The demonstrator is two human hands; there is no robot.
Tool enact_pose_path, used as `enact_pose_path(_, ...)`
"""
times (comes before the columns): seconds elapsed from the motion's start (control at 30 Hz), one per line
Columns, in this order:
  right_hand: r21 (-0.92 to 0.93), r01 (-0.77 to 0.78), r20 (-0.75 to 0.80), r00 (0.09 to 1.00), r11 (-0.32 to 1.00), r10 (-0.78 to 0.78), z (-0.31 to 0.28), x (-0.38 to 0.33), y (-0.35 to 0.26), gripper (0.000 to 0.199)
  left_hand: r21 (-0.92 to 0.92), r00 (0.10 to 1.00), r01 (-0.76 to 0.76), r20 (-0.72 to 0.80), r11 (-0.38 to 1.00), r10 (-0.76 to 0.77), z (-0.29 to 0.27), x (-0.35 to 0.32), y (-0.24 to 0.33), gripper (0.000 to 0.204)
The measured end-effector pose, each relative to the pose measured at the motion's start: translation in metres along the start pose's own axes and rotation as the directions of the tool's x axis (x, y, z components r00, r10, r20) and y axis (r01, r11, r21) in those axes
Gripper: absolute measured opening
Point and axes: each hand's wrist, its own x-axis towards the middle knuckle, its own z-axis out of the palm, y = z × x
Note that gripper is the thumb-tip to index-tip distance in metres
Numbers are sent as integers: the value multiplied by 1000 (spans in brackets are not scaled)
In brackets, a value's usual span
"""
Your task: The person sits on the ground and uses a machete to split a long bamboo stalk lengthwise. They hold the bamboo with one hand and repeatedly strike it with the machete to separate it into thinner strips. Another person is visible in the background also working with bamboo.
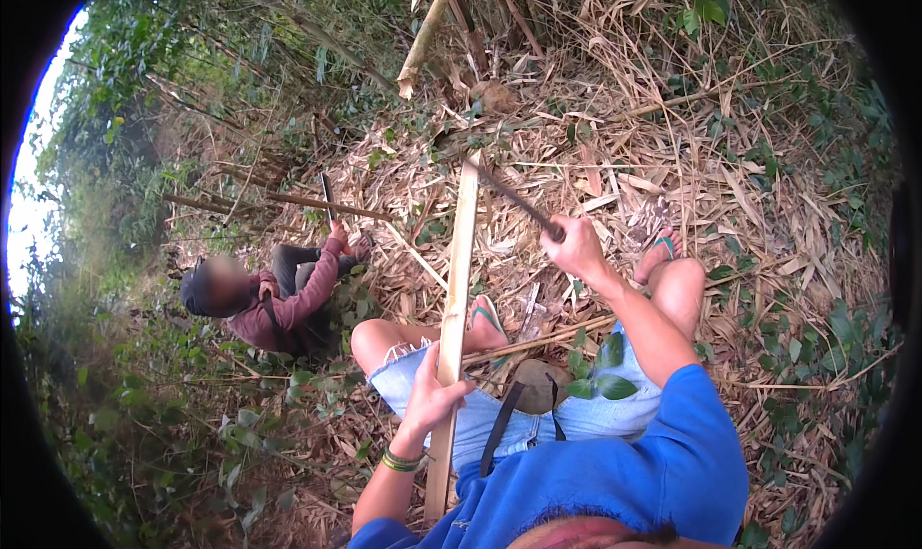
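Observation:
A long, pale split bamboo strip (pixel 460 270) runs from beside my left hip out toward the far ground, its far end tapering. My left hand (pixel 434 395) is closed around the strip's lower part, by my left thigh. In my right hand (pixel 578 248) is the handle of a machete (pixel 519 198), held above the ground between my feet. Its dark blade slants up and left, with its tip close to the strip's far end. Whether blade and strip touch, I cannot tell.
Dry bamboo leaves (pixel 615 165) cover the ground. A cut bamboo pole (pixel 429 30) hangs in from the top. Left of me a person (pixel 288 304) in a cap sits holding a long blade (pixel 327 195). Thin stalks (pixel 547 338) lie across near my legs, with leafy plants (pixel 845 347) at right.

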Motion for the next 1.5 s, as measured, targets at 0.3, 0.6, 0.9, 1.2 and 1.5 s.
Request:
enact_pose_path(0.3,-419,408,218,912,811,-347,23,-10,2,5,334,987,-88,-96,939,127,12,6,3,74)
enact_pose_path(0.6,-449,346,305,926,824,-222,10,-11,-27,8,461,966,-117,-154,880,210,9,-7,-7,79)
enact_pose_path(0.9,-277,-99,-73,994,956,82,-43,48,60,21,464,972,-150,-93,873,216,-1,-41,1,73)
enact_pose_path(1.2,61,-113,34,993,992,111,18,4,6,19,-185,978,-75,180,980,109,-10,-13,0,76)
enact_pose_path(1.5,711,-305,45,919,634,392,30,3,9,18,-388,927,27,354,921,121,-21,4,14,60)
